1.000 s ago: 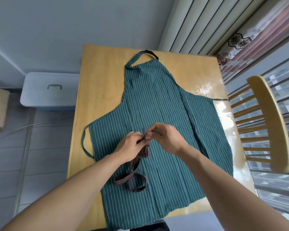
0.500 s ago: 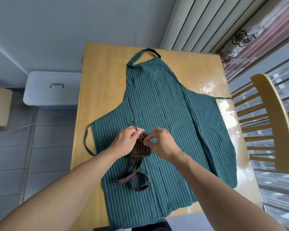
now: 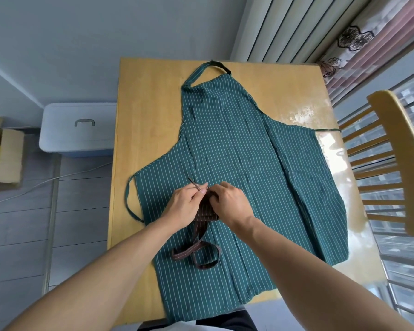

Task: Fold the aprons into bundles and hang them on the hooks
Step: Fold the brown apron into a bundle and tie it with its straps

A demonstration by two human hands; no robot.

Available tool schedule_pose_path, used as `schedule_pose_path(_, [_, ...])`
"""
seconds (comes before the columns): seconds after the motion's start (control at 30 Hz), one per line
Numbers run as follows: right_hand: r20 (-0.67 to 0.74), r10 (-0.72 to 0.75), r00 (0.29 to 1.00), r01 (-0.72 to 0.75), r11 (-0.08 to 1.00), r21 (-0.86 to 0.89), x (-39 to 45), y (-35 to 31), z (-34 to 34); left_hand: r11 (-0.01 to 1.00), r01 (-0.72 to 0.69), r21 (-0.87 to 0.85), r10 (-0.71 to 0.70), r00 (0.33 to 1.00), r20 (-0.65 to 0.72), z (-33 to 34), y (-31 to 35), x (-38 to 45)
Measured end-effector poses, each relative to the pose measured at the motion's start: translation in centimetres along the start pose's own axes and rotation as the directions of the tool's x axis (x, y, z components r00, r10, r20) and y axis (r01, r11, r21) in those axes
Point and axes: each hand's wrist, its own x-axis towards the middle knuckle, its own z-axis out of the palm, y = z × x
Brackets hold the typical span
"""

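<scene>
Two hands over green apron, spread flat on table. Left hand curled, pinching thin brown tie between thumb and forefinger. Right hand curled on brown bundle, fingers gripping its top. Brown strap loop trailing on green apron below bundle. Chair at right.

green striped apron: spread flat on the table, bib and neck loop at the far end, waist ties out at both sides | brown striped apron bundle: small, folded, lying on the green one's middle, its strap loop trailing toward the near edge
</scene>
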Motion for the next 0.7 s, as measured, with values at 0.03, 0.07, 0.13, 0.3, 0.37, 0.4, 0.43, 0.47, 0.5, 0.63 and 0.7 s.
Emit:
schedule_pose_path(0.03, [-0.003, 0.002, 1.000, -0.001, 0.999, 0.041, -0.2, 0.3, 0.0, 1.000, -0.003, 0.009, 0.003, 1.000, 0.000, 0.1, -0.1, 0.0])
schedule_pose_path(0.07, [-0.005, 0.002, 1.000, -0.002, 0.997, 0.078, -0.4, 0.5, 0.1, 1.000, -0.005, 0.016, 0.005, 1.000, -0.006, 0.1, -0.2, 0.0])
schedule_pose_path(0.13, [0.028, 0.010, 1.000, -0.014, 0.990, 0.137, -0.9, 0.9, 0.0, 1.000, -0.004, 0.030, 0.005, 1.000, -0.022, 0.2, -0.3, 0.1])
schedule_pose_path(0.3, [0.151, -0.006, 0.989, -0.017, 0.988, 0.153, -1.7, 1.0, -0.6, 1.000, 0.006, 0.030, -0.003, 0.997, -0.081, 0.3, -0.1, 0.1])
schedule_pose_path(0.37, [0.188, -0.009, 0.982, -0.020, 0.989, 0.150, -1.8, 0.9, -0.6, 1.000, 0.000, 0.011, 0.001, 0.996, -0.086, 0.4, -0.1, 0.1])
schedule_pose_path(0.4, [0.197, -0.022, 0.980, -0.008, 0.988, 0.153, -1.7, 1.0, -0.6, 1.000, 0.000, -0.003, -0.001, 0.996, -0.090, 0.4, 0.0, 0.1])
schedule_pose_path(0.43, [0.205, -0.042, 0.978, 0.013, 0.990, 0.143, -1.6, 1.1, -0.5, 1.000, 0.003, -0.018, -0.005, 0.996, -0.091, 0.4, 0.1, 0.0])
schedule_pose_path(0.47, [0.196, -0.066, 0.978, 0.044, 0.993, 0.112, -1.4, 1.2, -0.6, 1.000, 0.008, -0.028, -0.010, 0.996, -0.087, 0.3, 0.2, -0.1])
schedule_pose_path(0.5, [0.175, -0.089, 0.981, 0.078, 0.995, 0.068, -1.2, 1.3, -0.7, 0.999, 0.009, -0.032, -0.012, 0.997, -0.074, 0.3, 0.3, -0.1])
schedule_pose_path(0.63, [0.070, -0.116, 0.991, 0.120, 0.990, -0.067, -0.5, 0.6, -0.9, 1.000, -0.005, -0.028, 0.004, 1.000, -0.010, 0.2, 0.6, -0.4])
schedule_pose_path(0.7, [0.081, -0.034, 0.996, 0.039, 0.997, -0.065, -0.1, -0.1, -0.7, 0.999, 0.011, -0.044, -0.011, 1.000, 0.000, 0.1, 0.5, -0.4])
